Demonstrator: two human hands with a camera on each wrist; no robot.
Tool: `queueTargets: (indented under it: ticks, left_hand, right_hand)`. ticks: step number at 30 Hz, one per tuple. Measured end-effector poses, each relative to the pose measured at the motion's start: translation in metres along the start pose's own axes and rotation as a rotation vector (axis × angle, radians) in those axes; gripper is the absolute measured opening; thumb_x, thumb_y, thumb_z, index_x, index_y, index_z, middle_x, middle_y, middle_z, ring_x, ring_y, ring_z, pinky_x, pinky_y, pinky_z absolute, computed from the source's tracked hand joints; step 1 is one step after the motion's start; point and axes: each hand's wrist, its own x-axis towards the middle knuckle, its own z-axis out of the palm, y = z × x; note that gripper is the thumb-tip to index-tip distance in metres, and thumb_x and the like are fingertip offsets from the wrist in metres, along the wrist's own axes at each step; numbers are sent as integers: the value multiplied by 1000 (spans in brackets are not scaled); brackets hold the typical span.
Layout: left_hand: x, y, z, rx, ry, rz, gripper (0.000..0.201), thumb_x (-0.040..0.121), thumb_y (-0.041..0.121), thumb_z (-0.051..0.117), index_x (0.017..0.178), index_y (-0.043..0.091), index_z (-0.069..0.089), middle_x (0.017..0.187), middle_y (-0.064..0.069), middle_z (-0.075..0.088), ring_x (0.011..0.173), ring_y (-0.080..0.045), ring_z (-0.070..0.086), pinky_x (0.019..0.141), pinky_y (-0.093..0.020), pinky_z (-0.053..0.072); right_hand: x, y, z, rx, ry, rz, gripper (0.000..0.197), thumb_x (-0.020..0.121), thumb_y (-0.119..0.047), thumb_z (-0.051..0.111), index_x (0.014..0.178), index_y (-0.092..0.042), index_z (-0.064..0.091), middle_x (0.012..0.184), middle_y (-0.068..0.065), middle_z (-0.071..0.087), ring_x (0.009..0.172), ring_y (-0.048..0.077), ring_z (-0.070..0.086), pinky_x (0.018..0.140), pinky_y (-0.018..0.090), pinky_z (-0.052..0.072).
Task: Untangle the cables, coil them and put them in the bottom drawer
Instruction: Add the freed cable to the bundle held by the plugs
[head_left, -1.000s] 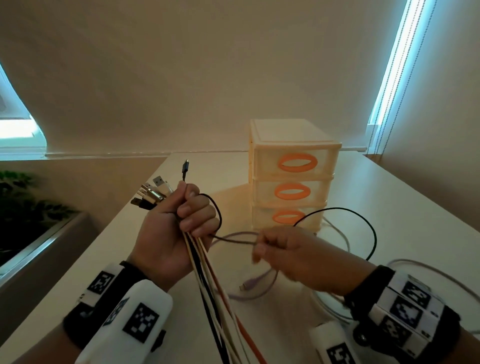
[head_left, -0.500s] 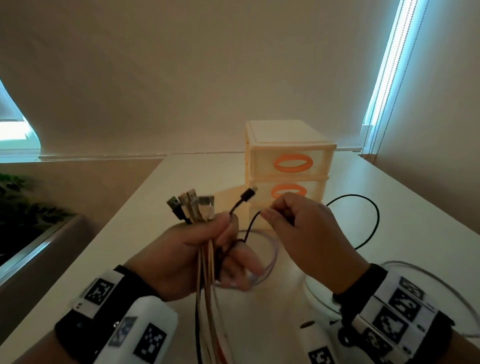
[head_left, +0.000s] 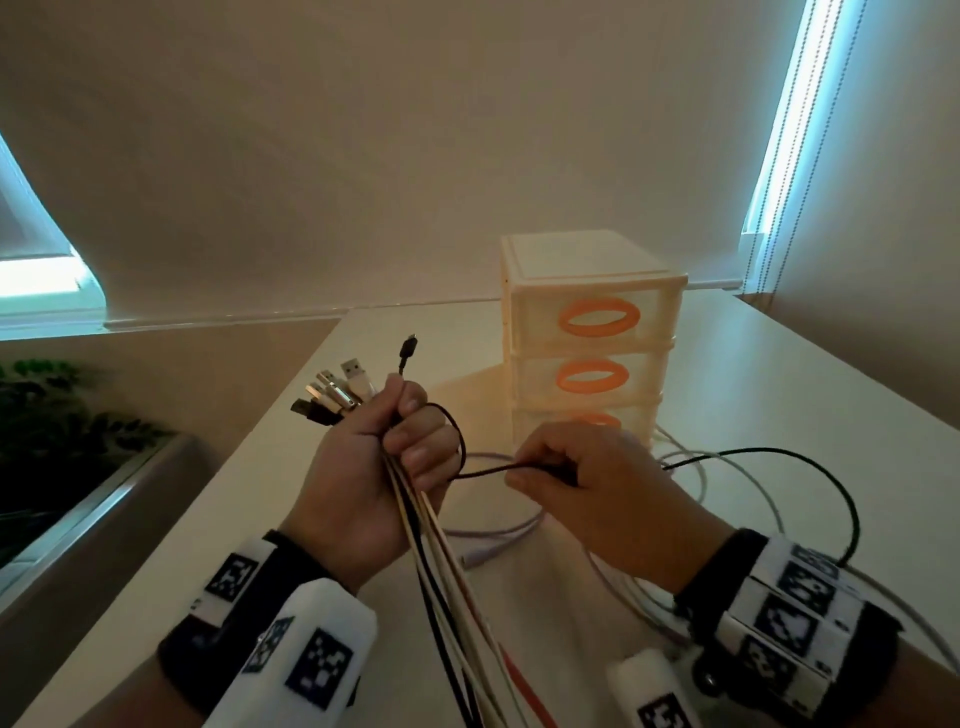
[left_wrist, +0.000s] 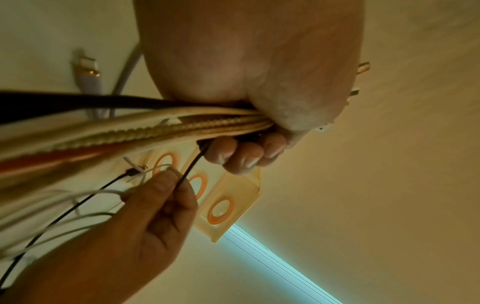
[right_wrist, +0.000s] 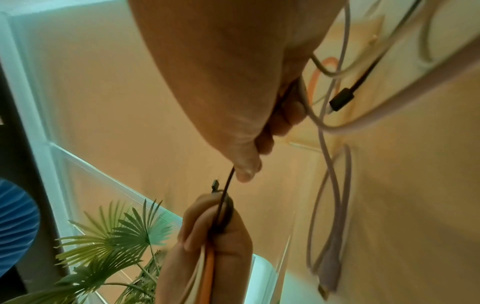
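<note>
My left hand (head_left: 379, 467) grips a bundle of cables (head_left: 447, 582) upright above the table; white, black and orange strands hang from its fist and several USB plugs (head_left: 332, 395) fan out on top. A thin black cable (head_left: 483, 470) also runs through this fist, its small plug (head_left: 408, 351) pointing up. It loops over my fingers to my right hand (head_left: 550, 467), which pinches it (right_wrist: 228, 181) just to the right. Past that hand it arcs across the table (head_left: 810, 467). The left wrist view shows the fist (left_wrist: 246, 156) round the bundle (left_wrist: 130, 123).
A cream three-drawer unit (head_left: 592, 332) with orange ring handles stands behind my right hand, all drawers closed. Loose lilac (head_left: 498, 530) and white (head_left: 737, 478) cables lie on the white table (head_left: 831, 395). A plant (head_left: 62, 426) sits beyond the table's left edge.
My left fist has closed again round the bundle and turned the plugs leftward. My right hand dropped from the raised black plug and now pinches the black cable lower, pulling it right.
</note>
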Motion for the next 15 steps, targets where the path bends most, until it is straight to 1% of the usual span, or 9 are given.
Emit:
queueTargets:
  ticks: [1,2,4,6,8,11,12,13,15]
  left_hand:
    - [0,0,-2,16,-22,-8,38,108,35,36,77,17,47,57,8,31,49,-8,33,46,-20,30]
    - [0,0,-5,26,-42,-13,37,109,34,36,78,17,47,56,8,31,48,-7,33,46,-20,27]
    - [0,2,-7,25,-75,-22,36,110,34,35,80,17,46,57,9,32,48,-7,32,46,-20,26]
    - [0,4,-9,14,-100,-30,36,111,35,34,81,18,45,56,9,33,48,-6,33,46,-20,26]
    - [0,7,-10,-4,-132,-37,38,111,35,31,81,18,46,56,9,35,48,-6,33,46,-20,27]
    - [-1,14,-12,-34,-162,-15,39,112,36,30,82,18,47,57,9,36,50,-7,31,48,-20,27]
    - [-1,17,-13,-36,-161,-1,38,112,35,30,82,18,47,57,9,36,50,-7,30,48,-20,26]
    - [-1,20,-15,-39,-161,10,38,112,35,31,82,18,47,58,10,35,50,-7,30,49,-20,25]
    - [-1,25,-18,-45,-167,17,37,112,35,33,83,17,48,58,10,35,50,-7,29,50,-21,24]
  right_hand:
    - [0,1,-3,28,19,-18,4,91,-34,72,89,-30,71,76,-15,65,77,4,62,66,18,49]
    - [0,0,-4,57,-34,-32,2,91,-34,72,90,-32,71,78,-15,67,78,5,63,68,19,51]
    - [-4,-8,-5,69,-270,-55,4,95,-35,67,94,-34,71,81,-15,69,78,4,65,73,22,54]
    - [-6,-13,-7,40,-471,-31,12,100,-36,58,98,-32,70,80,-13,71,75,2,64,73,24,53]
    - [-4,-9,-11,40,-467,43,19,103,-34,52,95,-28,69,76,-10,69,68,-1,60,66,20,48]
    - [1,8,-17,-84,-261,94,29,101,-43,52,82,-24,64,71,-5,64,62,4,56,62,24,46]
    - [1,11,-17,-119,-235,99,32,100,-46,52,80,-23,63,70,-4,62,60,5,54,61,24,45]
    - [0,14,-16,-116,-257,110,32,100,-46,53,80,-24,63,69,-5,61,59,4,53,60,24,44]
    - [-3,12,-15,-48,-409,127,24,100,-41,55,84,-28,67,71,-11,62,62,0,54,64,22,45]
